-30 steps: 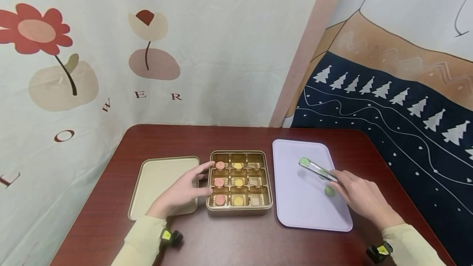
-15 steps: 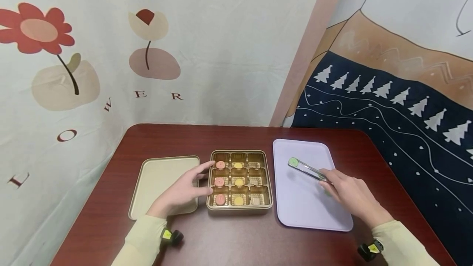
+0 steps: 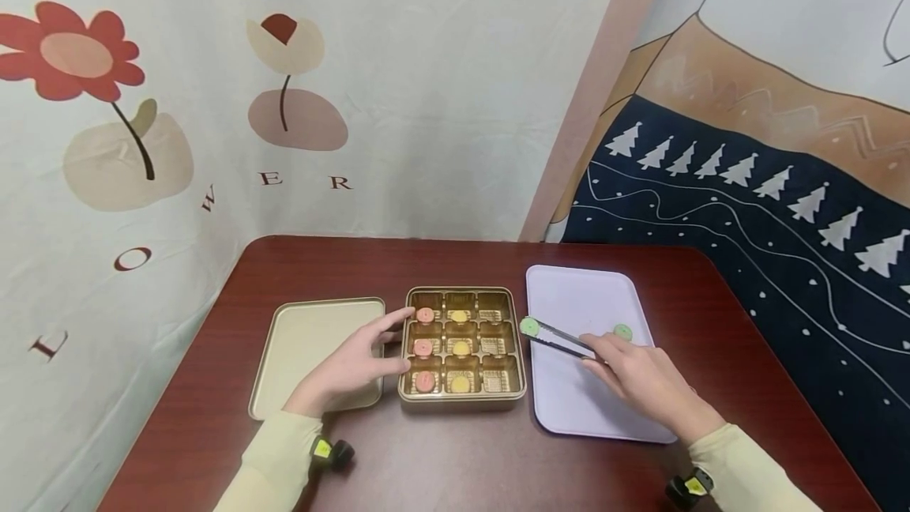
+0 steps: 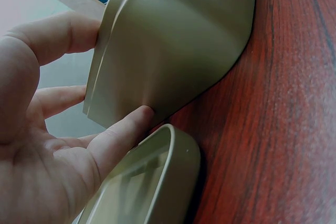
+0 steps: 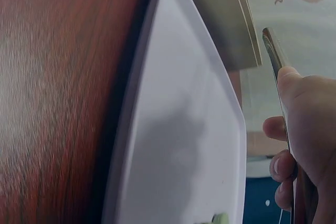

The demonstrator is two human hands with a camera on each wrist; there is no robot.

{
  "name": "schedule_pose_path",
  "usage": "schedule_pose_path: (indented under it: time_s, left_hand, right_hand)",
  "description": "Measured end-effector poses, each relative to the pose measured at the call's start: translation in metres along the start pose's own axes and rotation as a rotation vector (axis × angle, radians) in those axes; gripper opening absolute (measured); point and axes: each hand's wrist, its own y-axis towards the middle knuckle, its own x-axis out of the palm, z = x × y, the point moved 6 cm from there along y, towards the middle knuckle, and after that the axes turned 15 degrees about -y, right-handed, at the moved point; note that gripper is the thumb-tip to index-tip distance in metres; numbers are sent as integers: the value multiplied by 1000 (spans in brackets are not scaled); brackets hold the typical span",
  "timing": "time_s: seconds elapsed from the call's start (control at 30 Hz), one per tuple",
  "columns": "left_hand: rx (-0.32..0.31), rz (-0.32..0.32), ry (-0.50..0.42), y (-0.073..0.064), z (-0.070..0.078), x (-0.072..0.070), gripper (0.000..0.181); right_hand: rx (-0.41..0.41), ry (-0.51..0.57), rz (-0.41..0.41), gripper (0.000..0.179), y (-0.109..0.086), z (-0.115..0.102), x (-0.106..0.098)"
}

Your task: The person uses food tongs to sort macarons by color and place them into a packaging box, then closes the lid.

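Observation:
My right hand (image 3: pixel 636 378) grips metal tongs (image 3: pixel 565 336) over the lilac tray. The tips of the tongs pinch a small green button-like disc (image 3: pixel 529 326) between the tray's left edge and the gold tin (image 3: pixel 462 404). Nine compartments divide the tin: pink discs (image 3: pixel 424 348) lie in the left column, yellow discs (image 3: pixel 460 348) in the middle, and the right column holds none. My left hand (image 3: pixel 348 362) touches the tin's left side with spread fingers; in the left wrist view its thumb (image 4: pixel 134 121) presses the wall.
The lilac tray (image 3: pixel 569 409) lies right of the tin, with another green disc (image 3: pixel 622 332) on it, partly behind my right hand. A pale gold lid (image 3: pixel 306 326) lies left of the tin, under my left hand. Printed curtains (image 3: pixel 441 101) hang behind the dark red table (image 3: pixel 455 464).
My right hand has moved left with the tongs, carrying the green disc from above the tray toward the tin. The left hand has stayed at the tin's side.

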Motion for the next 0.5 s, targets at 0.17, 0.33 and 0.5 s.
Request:
schedule_pose_path:
  time_s: [0.17, 0.33, 0.5]
  left_hand:
    - [-6, 4, 0, 1, -1, 0, 90]
    - [3, 0, 0, 1, -1, 0, 89]
    - [11, -5, -12, 2, 0, 1, 89]
  right_hand:
    - [-28, 25, -17, 42, 3, -12, -2]
    - [-114, 38, 14, 36, 2, -26, -7]
    - [-202, 46, 41, 32, 1, -39, -10]
